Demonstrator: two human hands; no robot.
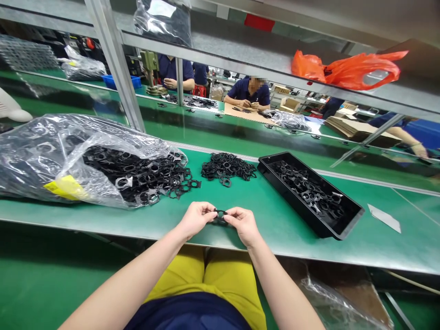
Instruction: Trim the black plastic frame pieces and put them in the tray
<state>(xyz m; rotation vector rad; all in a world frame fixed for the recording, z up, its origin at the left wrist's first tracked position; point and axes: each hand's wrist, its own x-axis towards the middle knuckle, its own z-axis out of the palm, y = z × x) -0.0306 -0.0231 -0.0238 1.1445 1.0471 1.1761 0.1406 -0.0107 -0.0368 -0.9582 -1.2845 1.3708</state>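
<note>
My left hand (196,217) and my right hand (243,222) meet over the front edge of the green bench, both pinched on one small black plastic ring part (220,215). Just beyond them lies a loose heap of the same black parts (227,167). To the left a clear plastic bag (68,156) spills many more black parts (151,176) onto the bench. A long black tray (343,229) to the right holds several parts.
A white slip of paper (384,217) lies right of the tray. A metal post (117,68) rises behind the bag. An orange bag (347,66) sits on the overhead shelf. Other people in dark blue shirts (249,94) work at the far benches.
</note>
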